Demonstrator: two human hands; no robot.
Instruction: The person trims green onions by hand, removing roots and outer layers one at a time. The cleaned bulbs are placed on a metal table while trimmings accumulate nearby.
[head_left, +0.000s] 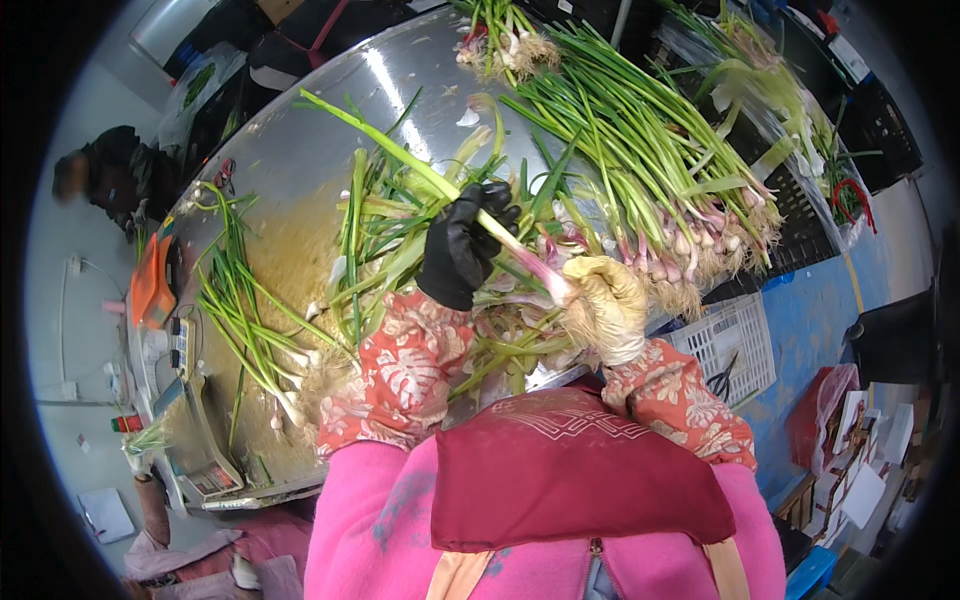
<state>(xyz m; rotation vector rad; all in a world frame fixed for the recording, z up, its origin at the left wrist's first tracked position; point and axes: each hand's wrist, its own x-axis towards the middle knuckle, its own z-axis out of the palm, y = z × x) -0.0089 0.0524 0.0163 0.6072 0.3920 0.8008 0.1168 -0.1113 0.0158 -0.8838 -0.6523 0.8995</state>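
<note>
My left hand (463, 244), in a black glove, grips a fresh garlic plant (525, 259) around its pale stem. The green top points to the upper left, and the purple-tinged bulb end lies at my right hand (606, 304). That hand wears a cream glove, and its curled fingers close on the bulb end and roots. Beneath both hands is a heap of peeled garlic leaves and skins (405, 217). To the right lies a large pile of garlic plants (637, 165), bulbs toward me. A smaller bunch of cleaner garlic plants (247, 300) rests at the left.
The metal table (300, 157) bears another garlic bunch (506, 45) at its far edge. A digital scale (206, 450) and an orange plastic scoop (154, 281) are at the left. Scissors (722, 382) lie in a white crate (739, 337). Another person (112, 176) is beyond the table.
</note>
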